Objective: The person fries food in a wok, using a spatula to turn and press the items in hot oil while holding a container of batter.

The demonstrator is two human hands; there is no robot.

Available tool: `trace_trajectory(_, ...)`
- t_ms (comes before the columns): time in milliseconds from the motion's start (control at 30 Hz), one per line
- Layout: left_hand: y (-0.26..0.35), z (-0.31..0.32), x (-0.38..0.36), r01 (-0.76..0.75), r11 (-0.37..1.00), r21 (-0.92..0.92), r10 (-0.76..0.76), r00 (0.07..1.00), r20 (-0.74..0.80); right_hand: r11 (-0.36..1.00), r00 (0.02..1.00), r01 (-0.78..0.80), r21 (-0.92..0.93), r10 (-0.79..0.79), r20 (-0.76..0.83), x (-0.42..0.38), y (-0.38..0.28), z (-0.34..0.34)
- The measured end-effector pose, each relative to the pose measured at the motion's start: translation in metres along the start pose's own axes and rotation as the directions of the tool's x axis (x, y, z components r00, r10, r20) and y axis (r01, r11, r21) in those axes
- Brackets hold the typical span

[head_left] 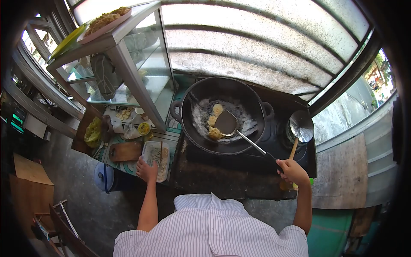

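Observation:
My right hand is closed round the black handle of a wok spatula. The broad dark blade of the spatula is inside a large black wok, among several golden fritters in bubbling oil. One fritter lies against the lower left edge of the blade. My left hand rests at the left edge of a clear plastic tub, fingers apart. Pale batter with bits in it fills the tub, and a thin utensil stands in it.
A wooden cutting board, plastic bags and a yellow-topped cup are left of the tub. Behind them stands a glass cabinet with a plate of fried food on top. A metal strainer with a wooden handle lies right of the wok.

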State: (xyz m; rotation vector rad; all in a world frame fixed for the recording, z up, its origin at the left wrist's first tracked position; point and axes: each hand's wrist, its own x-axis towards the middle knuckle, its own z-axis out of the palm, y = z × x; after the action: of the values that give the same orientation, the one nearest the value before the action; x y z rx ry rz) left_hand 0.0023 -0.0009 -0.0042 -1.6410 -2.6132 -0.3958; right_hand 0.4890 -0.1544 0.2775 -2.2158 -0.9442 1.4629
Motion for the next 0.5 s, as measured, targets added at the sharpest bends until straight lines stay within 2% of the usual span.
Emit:
trace_trajectory(167, 0.001, -0.002, 0.000, -0.003, 1.000, 0.005, 0.003, 1.000, 0.000, 0.995, 0.995, 0.068, -0.078, -0.073, -0.070, -0.008, 0.003, 0.004)
trace_trajectory(400, 0.002, -0.005, -0.001, 0.002, 1.000, 0.007, -0.002, 1.000, 0.025, 0.999, 0.997, -0.009, -0.037, 0.007, -0.074, -0.023, -0.006, 0.009)
trace_trajectory(467, 0.001, -0.005, -0.001, -0.001, 1.000, 0.009, 0.001, 1.000, 0.027, 0.982, 0.978, 0.117, -0.149, -0.140, -0.153, -0.022, -0.005, 0.013)
trace_trajectory(500, 0.001, -0.005, -0.001, 0.000, 1.000, 0.008, 0.000, 1.000, 0.031, 0.982, 0.978, 0.117, -0.149, -0.140, -0.154, -0.021, -0.002, 0.017)
